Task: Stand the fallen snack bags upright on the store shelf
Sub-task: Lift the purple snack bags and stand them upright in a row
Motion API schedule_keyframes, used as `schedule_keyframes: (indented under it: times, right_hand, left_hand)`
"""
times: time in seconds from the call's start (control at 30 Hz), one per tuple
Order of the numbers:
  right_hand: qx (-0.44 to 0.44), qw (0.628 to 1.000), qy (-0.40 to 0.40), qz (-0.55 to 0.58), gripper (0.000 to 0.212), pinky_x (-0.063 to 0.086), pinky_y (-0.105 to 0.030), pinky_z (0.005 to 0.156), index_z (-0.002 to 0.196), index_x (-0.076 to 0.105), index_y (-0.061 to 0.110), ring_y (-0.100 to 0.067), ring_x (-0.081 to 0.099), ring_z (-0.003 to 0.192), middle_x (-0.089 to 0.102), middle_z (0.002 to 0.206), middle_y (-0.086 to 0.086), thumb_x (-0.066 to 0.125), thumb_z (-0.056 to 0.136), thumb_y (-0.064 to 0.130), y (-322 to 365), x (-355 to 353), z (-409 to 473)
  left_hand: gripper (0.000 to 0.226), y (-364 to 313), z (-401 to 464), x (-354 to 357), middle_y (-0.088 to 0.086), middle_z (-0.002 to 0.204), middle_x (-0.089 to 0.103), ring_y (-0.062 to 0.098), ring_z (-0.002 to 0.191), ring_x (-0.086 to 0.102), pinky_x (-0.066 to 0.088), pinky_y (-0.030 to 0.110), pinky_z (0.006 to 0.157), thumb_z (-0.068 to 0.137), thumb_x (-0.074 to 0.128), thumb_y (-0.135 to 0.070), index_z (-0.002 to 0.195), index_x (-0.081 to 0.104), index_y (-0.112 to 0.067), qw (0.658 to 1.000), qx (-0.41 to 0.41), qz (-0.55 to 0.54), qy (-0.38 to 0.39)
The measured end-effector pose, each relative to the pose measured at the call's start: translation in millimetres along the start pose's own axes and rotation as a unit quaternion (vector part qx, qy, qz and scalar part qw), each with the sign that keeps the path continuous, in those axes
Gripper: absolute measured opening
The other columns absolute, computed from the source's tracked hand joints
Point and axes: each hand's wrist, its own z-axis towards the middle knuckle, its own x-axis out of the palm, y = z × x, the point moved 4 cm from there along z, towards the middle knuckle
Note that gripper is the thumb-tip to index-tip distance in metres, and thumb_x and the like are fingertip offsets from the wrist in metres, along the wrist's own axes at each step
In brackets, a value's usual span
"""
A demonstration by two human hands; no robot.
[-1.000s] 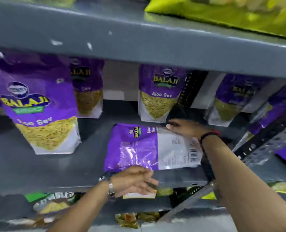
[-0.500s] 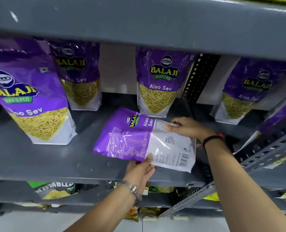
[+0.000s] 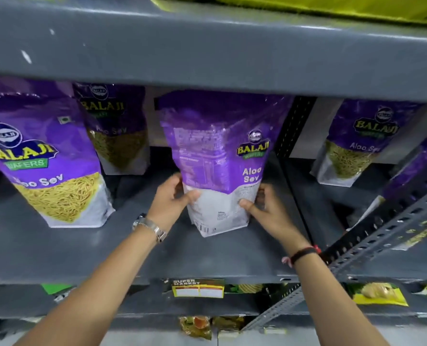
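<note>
Now the left hand point(image 3: 173, 198) and right hand point(image 3: 262, 203) clasp the upright snack bag's point(image 3: 220, 156) lower sides.

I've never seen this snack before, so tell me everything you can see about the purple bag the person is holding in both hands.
The held bag is a glossy plastic pouch, purple above and white below, upright with its base on the grey shelf. Its printed back and one side face the camera: small text panels, a barcode near the bottom, and "Balaji Wafers, Aloo Sev" on the side. The left hand and right hand grip its lower sides, thumbs on the white part. Its top reaches the shelf above. Whether it touches other bags cannot be told.
</note>
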Motion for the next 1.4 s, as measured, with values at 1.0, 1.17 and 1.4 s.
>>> schedule_keyframes:
  times: [1.0,1.17,1.4]
  right_hand:
    - [0.063,0.974,0.008,0.218,0.103,0.021,-0.021,0.104,0.135,0.028,0.032,0.0,0.033,0.128,0.03,0.14,0.018,0.021,0.051,0.092,-9,31,-41]
    - [0.094,0.974,-0.008,0.207,0.051,0.01,-0.022,0.107,0.14,0.015,0.03,-0.008,0.012,0.139,0.016,0.15,0.011,0.004,0.093,0.043,8,18,-15]
    - [0.068,0.977,-0.013,0.204,0.069,0.026,-0.012,0.097,0.12,0.033,0.05,0.003,0.034,0.128,0.036,0.135,0.023,0.026,0.062,0.086,-14,34,-47]
  left_hand:
    - [0.118,25,-43,26,-0.02,0.142,0.011,-0.009,0.129,0.014,0.017,0.004,0.102,0.036,0.034,-0.094,0.134,0.006,-0.034,0.999,-0.033,-0.005,-0.022]
    - [0.115,34,-64,57,-0.01,0.15,0.016,0.002,0.134,0.022,0.027,0.027,0.111,0.044,0.055,-0.08,0.137,0.007,-0.032,0.997,-0.029,0.071,0.017]
    - [0.085,39,-22,16,0.012,0.137,0.037,-0.018,0.107,0.046,0.038,-0.004,0.082,0.066,0.06,-0.031,0.136,0.018,-0.005,0.994,-0.033,0.06,0.086]
